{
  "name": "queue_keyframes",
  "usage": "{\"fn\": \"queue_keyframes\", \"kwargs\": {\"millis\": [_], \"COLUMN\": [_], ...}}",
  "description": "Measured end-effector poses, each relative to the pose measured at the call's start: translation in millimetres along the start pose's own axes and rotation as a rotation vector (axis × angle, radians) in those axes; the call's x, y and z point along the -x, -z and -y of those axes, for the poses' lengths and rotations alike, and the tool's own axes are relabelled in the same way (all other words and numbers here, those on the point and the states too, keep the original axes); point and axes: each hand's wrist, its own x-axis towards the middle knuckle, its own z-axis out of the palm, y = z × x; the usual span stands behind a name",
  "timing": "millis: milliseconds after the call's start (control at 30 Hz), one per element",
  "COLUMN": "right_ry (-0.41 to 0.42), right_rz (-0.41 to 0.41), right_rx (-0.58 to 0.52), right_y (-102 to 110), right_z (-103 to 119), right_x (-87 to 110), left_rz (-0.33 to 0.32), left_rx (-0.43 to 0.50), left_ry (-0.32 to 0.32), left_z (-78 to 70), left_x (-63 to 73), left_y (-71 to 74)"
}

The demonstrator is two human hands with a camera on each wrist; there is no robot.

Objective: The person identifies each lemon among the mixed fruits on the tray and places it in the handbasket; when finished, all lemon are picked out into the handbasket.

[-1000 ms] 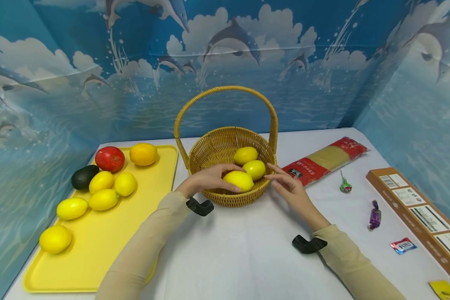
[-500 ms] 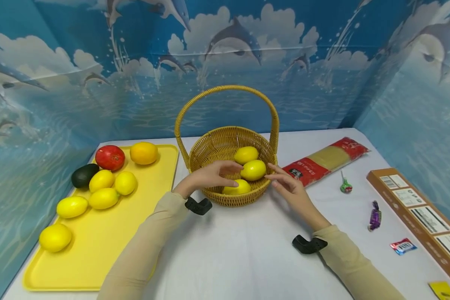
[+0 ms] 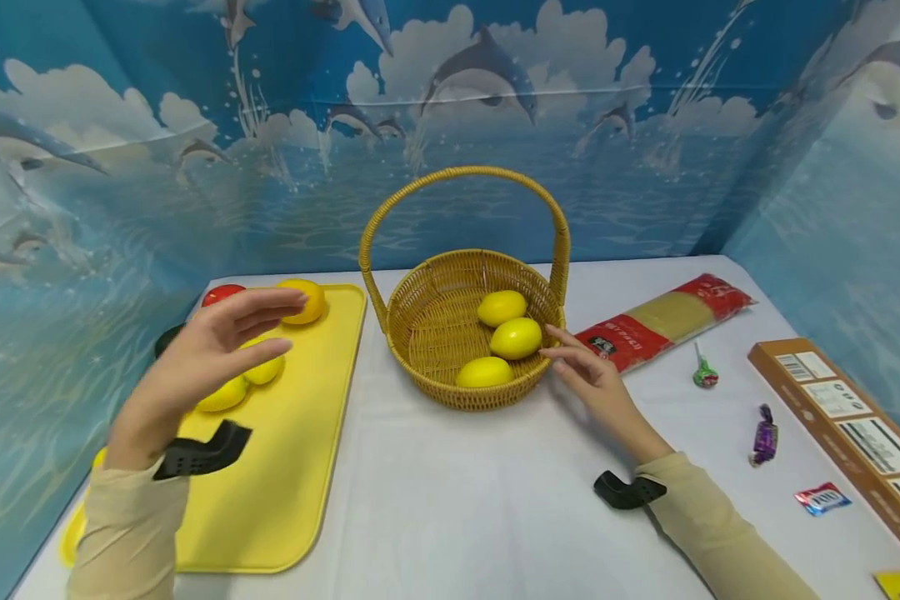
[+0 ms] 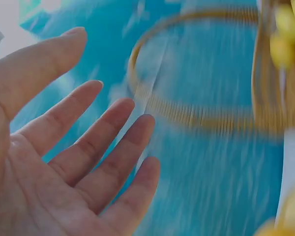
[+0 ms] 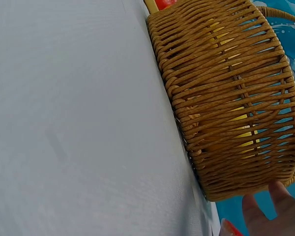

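Observation:
In the head view a wicker basket (image 3: pixel 427 333) with a tall handle holds three lemons, the front lemon (image 3: pixel 484 372), a middle lemon (image 3: pixel 516 338) and a back lemon (image 3: pixel 502 307). My left hand (image 3: pixel 202 350) hovers over the yellow tray (image 3: pixel 270 500), fingers spread and palm bare, as the left wrist view also shows. It hides part of the fruit there. At the basket's right rim my right hand (image 3: pixel 592 383) rests with relaxed fingers, its fingertips at the wicker. On the tray a lemon (image 3: pixel 262 367) and an orange-yellow fruit (image 3: pixel 305 302) show past the left hand.
Right of the basket lies a red bag (image 3: pixel 663 323) with tan contents. Farther right are a lollipop (image 3: pixel 705 375), a purple-wrapped candy (image 3: pixel 765 437), a small red-and-blue packet (image 3: pixel 822 498) and a long brown box (image 3: pixel 840 425). A dolphin-print curtain stands behind.
My left hand lets go of the front lemon in the basket, then swings left and up over the tray. My right hand stays at the basket rim.

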Motion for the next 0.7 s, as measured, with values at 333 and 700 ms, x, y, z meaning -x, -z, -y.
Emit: {"fn": "queue_keyframes", "kwargs": {"millis": [333,700], "right_ry": [0.006,0.008], "right_rz": [-0.003,0.004], "right_rx": [0.004,0.009], "right_y": [0.5,-0.8], "right_z": [0.6,-0.4], "right_x": [-1.1,-0.9], "left_rz": [-0.580,-0.475], "left_rx": [0.184,0.010], "left_ry": [0.151,0.550], "left_z": [95.9,181.2], "left_x": [135.8,191.9], "left_y": [57.3,57.9]}}
